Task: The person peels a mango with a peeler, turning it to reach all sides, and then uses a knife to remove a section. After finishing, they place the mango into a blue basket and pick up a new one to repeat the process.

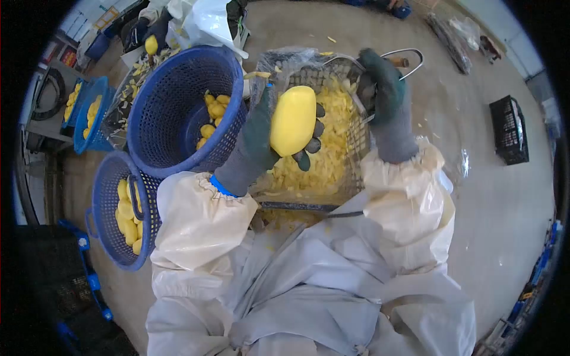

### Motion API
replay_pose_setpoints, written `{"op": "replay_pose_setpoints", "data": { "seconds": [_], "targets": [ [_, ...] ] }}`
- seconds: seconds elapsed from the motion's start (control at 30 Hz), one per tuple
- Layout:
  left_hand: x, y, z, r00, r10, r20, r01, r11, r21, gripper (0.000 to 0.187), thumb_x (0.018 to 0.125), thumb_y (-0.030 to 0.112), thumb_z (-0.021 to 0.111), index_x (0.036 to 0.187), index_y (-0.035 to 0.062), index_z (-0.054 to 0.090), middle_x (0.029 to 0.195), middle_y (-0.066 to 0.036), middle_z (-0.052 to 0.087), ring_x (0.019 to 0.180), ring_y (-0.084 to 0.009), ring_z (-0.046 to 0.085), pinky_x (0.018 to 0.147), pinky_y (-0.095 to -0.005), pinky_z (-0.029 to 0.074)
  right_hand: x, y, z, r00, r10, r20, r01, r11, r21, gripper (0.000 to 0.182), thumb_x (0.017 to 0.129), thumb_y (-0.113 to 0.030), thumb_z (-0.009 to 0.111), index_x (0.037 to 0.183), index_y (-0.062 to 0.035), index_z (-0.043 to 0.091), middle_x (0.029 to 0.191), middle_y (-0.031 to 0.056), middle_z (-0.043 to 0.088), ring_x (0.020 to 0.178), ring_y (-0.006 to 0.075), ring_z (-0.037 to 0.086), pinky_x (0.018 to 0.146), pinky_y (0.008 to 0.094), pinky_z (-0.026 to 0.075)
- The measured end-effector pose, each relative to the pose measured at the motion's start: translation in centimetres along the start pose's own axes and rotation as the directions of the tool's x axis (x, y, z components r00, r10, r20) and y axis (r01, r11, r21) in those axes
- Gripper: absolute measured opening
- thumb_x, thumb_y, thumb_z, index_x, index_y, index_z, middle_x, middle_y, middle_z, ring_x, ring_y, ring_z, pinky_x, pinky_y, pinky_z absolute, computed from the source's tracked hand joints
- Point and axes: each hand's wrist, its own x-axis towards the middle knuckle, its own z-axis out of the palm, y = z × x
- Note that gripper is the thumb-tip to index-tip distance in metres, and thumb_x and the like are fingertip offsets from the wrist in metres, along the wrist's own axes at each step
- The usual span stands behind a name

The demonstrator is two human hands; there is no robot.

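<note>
Potato, in L grip, abv peels

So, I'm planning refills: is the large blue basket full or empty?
Neither: several yellow potatoes lie low in the large blue basket, with much of its inside bare.

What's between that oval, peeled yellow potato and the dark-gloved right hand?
In the head view, dark gloved fingertips of the left hand curl around the potato; beyond them is open air, with yellow peelings below in a mesh crate.
</note>
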Motion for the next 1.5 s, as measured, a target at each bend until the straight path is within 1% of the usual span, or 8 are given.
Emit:
{"op": "replay_pose_setpoints", "data": {
  "seconds": [0.5,0.6,0.73,0.9,1.1,1.33,1.37,1.5],
  "targets": [
    [3.0,-1.9,-4.7,0.897,-0.28,0.342,0.361,0.91,-0.202,0.051,0.096,0.04,0.041,0.12,-0.004,0.052,0.098,-0.021,0.064,0.08,-0.034,0.067,0.058,-0.0489,0.057,2.3,3.7,-0.6,0.947,-0.242,-0.212,0.216,0.966,-0.139,0.015,0.085,-0.016,0.065,0.08,-0.001,0.065,0.065,0.0016,0.059,0.055,0.0112,0.05,0.051,0.0297,0.039],
    [3.5,-2.0,-5.0,0.882,-0.224,0.414,0.422,0.766,-0.484,0.058,0.095,0.047,0.04,0.123,-0.0022,0.05,0.106,-0.024,0.062,0.087,-0.0396,0.065,0.065,-0.0564,0.055,3.1,3.2,-3.1,0.563,-0.732,0.383,0.649,0.105,-0.753,0.014,0.088,-0.013,0.06,0.088,-0.0011,0.067,0.075,0.0021,0.061,0.066,0.0118,0.051,0.058,0.0326,0.042],
    [-0.1,1.2,-3.8,0.94,0.074,0.333,-0.025,0.989,-0.147,0.058,0.095,0.048,0.041,0.126,-0.0003,0.046,0.105,-0.023,0.062,0.09,-0.0407,0.065,0.067,-0.0572,0.055,2.0,4.0,-1.5,0.871,-0.47,0.143,0.478,0.741,-0.471,0.019,0.09,-0.009,0.057,0.105,-0.0006,0.065,0.083,0.0062,0.064,0.07,0.018,0.054,0.065,0.033,0.044],
    [-13.2,6.0,-1.4,0.767,0.634,-0.098,-0.497,0.684,0.533,0.041,0.095,0.029,0.051,0.126,0.0012,0.049,0.109,-0.018,0.062,0.096,-0.0273,0.064,0.078,-0.0401,0.055,6.0,8.3,-6.1,0.805,-0.498,0.321,0.592,0.644,-0.484,0.023,0.092,-0.007,0.054,0.112,0.0,0.063,0.099,0.0056,0.066,0.075,0.011,0.057,0.064,0.0253,0.046],
    [-29.3,7.6,-2.3,0.192,0.778,-0.599,-0.301,0.627,0.718,0.046,0.086,0.024,0.066,0.123,0.0004,0.052,0.112,-0.014,0.062,0.1,-0.0245,0.061,0.089,-0.0375,0.049,2.1,4.7,-0.9,0.999,0.0,0.043,0.001,1.0,-0.027,0.014,0.089,-0.014,0.062,0.098,-0.0044,0.067,0.079,0.0008,0.062,0.06,0.0031,0.049,0.051,0.0172,0.037],
    [-46.3,7.9,-16.0,-0.24,0.946,-0.218,0.232,0.274,0.934,0.033,0.098,0.016,0.041,0.127,0.0032,0.051,0.121,-0.015,0.058,0.111,-0.0257,0.054,0.097,-0.0389,0.043,0.6,3.7,0.1,0.997,0.029,0.067,-0.029,1.0,-0.002,0.009,0.089,-0.014,0.061,0.093,-0.0093,0.067,0.066,-0.0044,0.049,0.054,0.0041,0.041,0.049,0.0206,0.033],
    [-44.4,8.3,-13.7,-0.297,0.79,-0.536,-0.353,0.431,0.83,0.034,0.098,0.017,0.042,0.128,0.0033,0.049,0.12,-0.016,0.059,0.112,-0.0258,0.054,0.098,-0.0397,0.043,0.9,4.5,-0.2,0.977,-0.19,0.093,0.203,0.966,-0.162,0.01,0.09,-0.013,0.06,0.095,-0.0087,0.067,0.068,-0.0042,0.049,0.055,0.0047,0.04,0.049,0.021,0.033],
    [-34.5,7.0,-6.7,-0.065,0.92,-0.387,-0.152,0.374,0.915,0.022,0.097,0.008,0.044,0.114,0.0003,0.056,0.109,-0.016,0.06,0.099,-0.0246,0.059,0.084,-0.0381,0.049,0.4,5.0,-0.9,0.901,-0.354,0.252,0.432,0.787,-0.44,0.021,0.09,-0.008,0.054,0.108,-0.0076,0.066,0.078,-0.004,0.05,0.059,0.0048,0.043,0.05,0.0209,0.033]
  ]
}}
